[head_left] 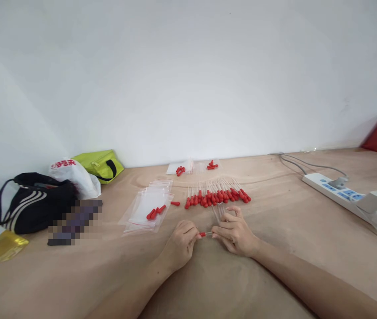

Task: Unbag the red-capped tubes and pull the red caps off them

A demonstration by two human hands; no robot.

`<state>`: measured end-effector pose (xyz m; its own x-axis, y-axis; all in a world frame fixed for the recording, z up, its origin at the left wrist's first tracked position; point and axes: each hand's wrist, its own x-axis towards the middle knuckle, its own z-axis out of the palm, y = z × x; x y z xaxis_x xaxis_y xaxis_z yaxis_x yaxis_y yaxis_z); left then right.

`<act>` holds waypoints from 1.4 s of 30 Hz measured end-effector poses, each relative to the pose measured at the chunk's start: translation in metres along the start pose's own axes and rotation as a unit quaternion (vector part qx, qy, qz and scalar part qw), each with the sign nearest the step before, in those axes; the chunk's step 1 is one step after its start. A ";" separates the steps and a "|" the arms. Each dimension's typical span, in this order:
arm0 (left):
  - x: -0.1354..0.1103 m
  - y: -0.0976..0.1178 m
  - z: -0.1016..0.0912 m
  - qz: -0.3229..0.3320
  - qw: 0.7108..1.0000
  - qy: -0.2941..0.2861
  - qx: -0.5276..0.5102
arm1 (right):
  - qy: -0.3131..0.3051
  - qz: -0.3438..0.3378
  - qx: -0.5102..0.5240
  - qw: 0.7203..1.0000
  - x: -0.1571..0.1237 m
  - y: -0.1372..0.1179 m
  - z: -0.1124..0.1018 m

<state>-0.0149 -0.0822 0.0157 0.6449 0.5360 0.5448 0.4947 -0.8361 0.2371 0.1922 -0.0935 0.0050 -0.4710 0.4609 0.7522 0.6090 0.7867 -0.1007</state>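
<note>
My left hand [180, 241] pinches a small red rubber cap [202, 234] at the end of a thin clear tube [208, 233]. My right hand [234, 230] is closed, pinching the tube's other end and holding several more clear tubes [217, 212] that stick up from its fingers. Just beyond both hands lies a row of several finished droppers with red caps [217, 196] on the wooden table [274, 221]. To the left lie clear zip bags [148, 206] with loose red caps [156, 212] on them.
Against the wall sit more bags with red caps [193, 167]. A black striped bag [32, 201], a white plastic bag [73, 175] and a green pouch [100, 164] are at the left. A white power strip [336, 189] with plugs and cables lies at the right.
</note>
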 end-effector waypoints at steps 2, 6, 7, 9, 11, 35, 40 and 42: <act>0.000 0.001 0.001 0.003 1.000 0.004 -0.006 | -0.001 0.002 0.002 1.000 0.000 -0.001 0.000; -0.001 0.000 0.004 0.013 1.000 0.001 -0.018 | -0.008 0.006 0.006 1.000 0.000 -0.003 0.000; -0.002 -0.001 0.004 0.011 1.000 0.001 -0.022 | -0.010 0.006 0.007 1.000 -0.001 -0.002 0.000; -0.005 -0.006 0.001 -0.008 1.000 0.009 -0.025 | -0.008 0.011 0.004 1.000 -0.003 0.000 -0.003; -0.011 -0.013 -0.007 -0.039 0.999 0.030 -0.010 | 0.002 0.037 -0.007 0.999 -0.006 0.005 -0.008; 0.006 -0.053 -0.019 -0.170 0.924 0.095 0.329 | 0.029 0.184 -0.105 0.977 -0.001 0.015 0.004; 0.025 -0.044 -0.002 -0.153 0.940 0.091 0.291 | 0.004 0.160 -0.103 0.982 0.000 0.015 0.003; 0.032 -0.042 0.004 -0.163 0.940 0.091 0.284 | -0.006 0.156 -0.103 0.982 0.000 0.016 0.003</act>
<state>-0.0124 -0.0292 0.0198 0.3201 0.6809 0.6587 0.9137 -0.4056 -0.0248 0.2003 -0.0798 0.0014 -0.2474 0.6717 0.6983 0.8406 0.5072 -0.1901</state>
